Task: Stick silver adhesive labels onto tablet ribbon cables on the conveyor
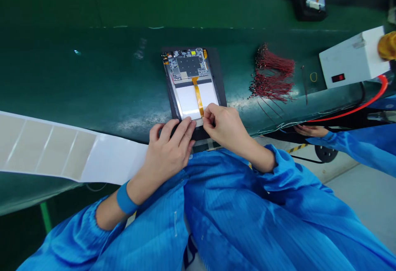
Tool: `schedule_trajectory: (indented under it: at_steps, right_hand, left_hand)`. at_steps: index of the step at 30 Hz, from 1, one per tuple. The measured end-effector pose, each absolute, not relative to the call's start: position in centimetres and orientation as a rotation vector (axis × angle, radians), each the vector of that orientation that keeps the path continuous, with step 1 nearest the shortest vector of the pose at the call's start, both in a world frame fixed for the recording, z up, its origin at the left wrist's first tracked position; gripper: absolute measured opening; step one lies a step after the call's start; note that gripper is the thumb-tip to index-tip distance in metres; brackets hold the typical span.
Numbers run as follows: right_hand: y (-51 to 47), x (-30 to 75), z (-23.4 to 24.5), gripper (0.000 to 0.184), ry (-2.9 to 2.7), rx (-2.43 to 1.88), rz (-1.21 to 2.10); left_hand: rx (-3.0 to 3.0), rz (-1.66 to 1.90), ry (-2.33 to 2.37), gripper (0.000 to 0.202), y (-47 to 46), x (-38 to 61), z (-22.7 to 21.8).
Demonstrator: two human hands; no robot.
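While our left hand (169, 149) rests unclenched on the opened tablet (185, 95), our right hand (227, 128) pinches its grip closed beside the orange ribbon (198, 96).

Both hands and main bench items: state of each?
tablet: open, circuit board exposed
orange ribbon: lying along the tablet
left hand: on tablet's near end
right hand: curled at ribbon's near end; grip unclear
red wires: loosely heaped
white strip: spread out
white box: on or off unclear

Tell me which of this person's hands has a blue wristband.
The left hand: a blue wristband circles its wrist, while the right hand, at the orange ribbon, shows a bare wrist.
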State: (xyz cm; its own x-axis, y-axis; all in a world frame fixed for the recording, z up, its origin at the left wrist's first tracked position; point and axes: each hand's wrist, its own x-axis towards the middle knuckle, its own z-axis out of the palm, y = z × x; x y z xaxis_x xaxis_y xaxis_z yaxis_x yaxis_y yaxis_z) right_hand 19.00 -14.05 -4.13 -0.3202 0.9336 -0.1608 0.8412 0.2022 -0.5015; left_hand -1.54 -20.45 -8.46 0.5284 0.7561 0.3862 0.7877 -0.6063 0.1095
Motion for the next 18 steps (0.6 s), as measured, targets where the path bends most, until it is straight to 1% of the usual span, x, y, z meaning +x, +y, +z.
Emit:
schedule_trajectory:
  at_steps: [4,7,9,11,15,18]
  right_hand:
    - [-13.3,20.2,-3.7,0.015,-2.311,-1.806,0.702]
    - [-12.7,21.7,-3.9,0.020,-2.291,-1.805,0.755]
    - [-12.7,22.6,-4.3,0.013,-2.312,-1.731,0.797]
    - [-13.1,23.2,-4.9,0.005,-2.346,-1.614,0.750]
    - [-14.5,24.8,-6.4,0.026,-2.507,-1.233,0.463]
    - [-15.1,25.8,-7.4,0.034,-2.587,-1.089,0.333]
  left_hand:
    - [-2.687,-0.609,-1.373,0.044,-20.4,-1.4,-8.1]
    - [-2.719,-0.577,-1.402,0.042,-19.8,-0.2,-7.5]
    - [-2.774,-0.549,-1.375,0.044,-19.3,0.5,-7.3]
    - [-2.826,-0.541,-1.351,0.048,-19.1,0.7,-7.3]
    - [-2.798,-0.494,-1.456,0.055,-20.2,-1.5,-7.7]
    - [-2.786,-0.384,-1.505,0.059,-21.2,-3.3,-7.3]
